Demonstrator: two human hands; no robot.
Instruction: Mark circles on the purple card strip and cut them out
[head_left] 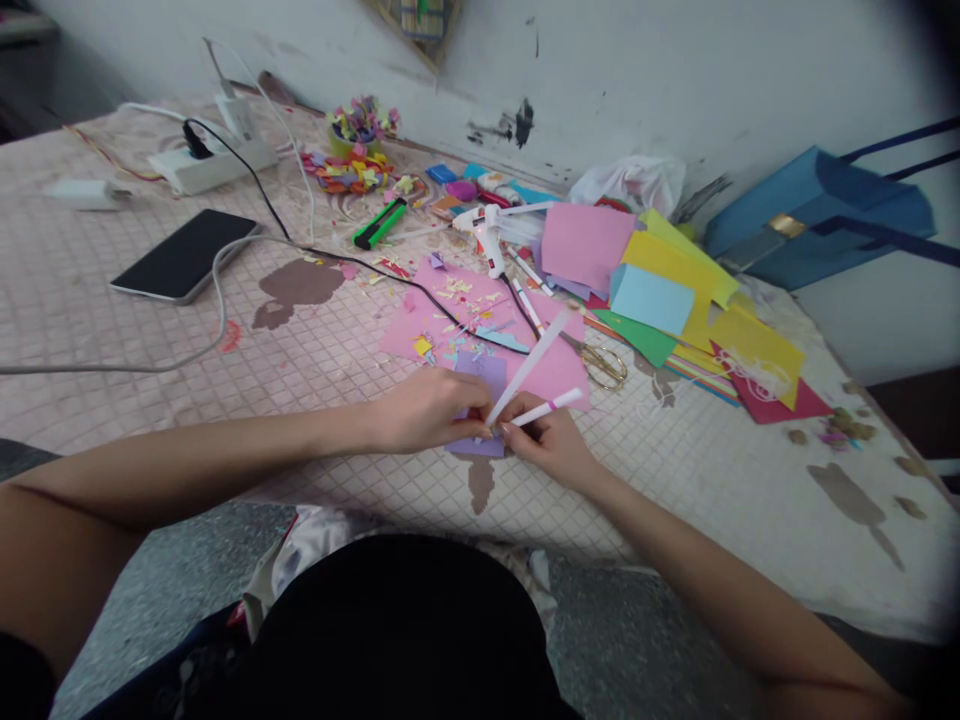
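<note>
My left hand (pixel 435 408) is closed, its thumb and fingertips pinching the lower end of a long whitish strip (pixel 531 366) that slants up to the right. My right hand (pixel 553 446) meets it fingertip to fingertip. A white pen with a purple band (pixel 549 406) is held in the right hand and points to the right. Whether the right fingertips also grip the strip is hidden. Beneath both hands lies a purple paper (pixel 480 370), partly over a pink sheet (pixel 405 335) strewn with paper scraps. Gold-handled scissors (pixel 602 366) lie just right of the strip.
A white glue gun (pixel 489 245) lies ahead, its black cord crossing the table. Left are a green cutter (pixel 380 223), a dark tablet-like device (pixel 186 255) and a power strip (pixel 214 165). Coloured papers (pixel 652 298) pile up right, near a blue bag (pixel 821 215). A cup of paper pieces (pixel 352 148) stands behind.
</note>
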